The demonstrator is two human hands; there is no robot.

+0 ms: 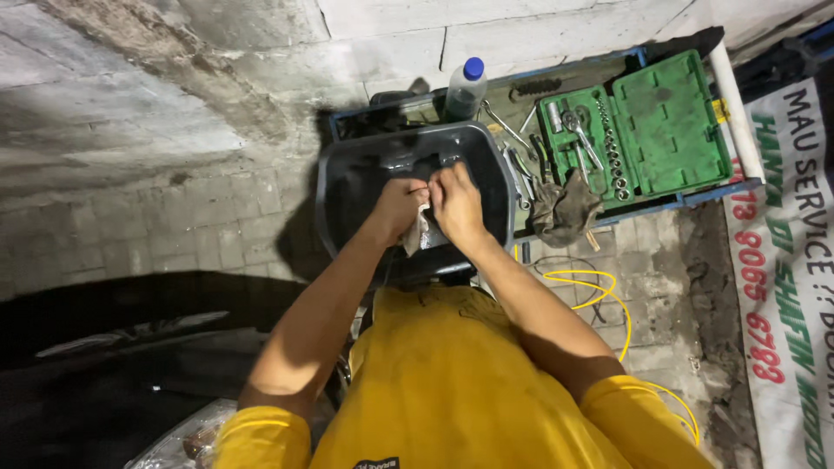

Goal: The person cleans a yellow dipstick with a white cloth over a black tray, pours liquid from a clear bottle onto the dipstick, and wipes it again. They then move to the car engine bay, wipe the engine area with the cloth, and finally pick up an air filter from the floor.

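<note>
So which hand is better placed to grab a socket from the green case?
Probably the right hand. Both hands meet over the dark basin, holding a pale rag, but the green case lies on the right hand's side; the left hand would have to cross over.

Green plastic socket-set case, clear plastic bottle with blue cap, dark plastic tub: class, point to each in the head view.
Green plastic socket-set case [673, 130], head view, on its open lid.
Clear plastic bottle with blue cap [466, 94], head view, on its body.
Dark plastic tub [499, 178], head view, on its right rim.
</note>
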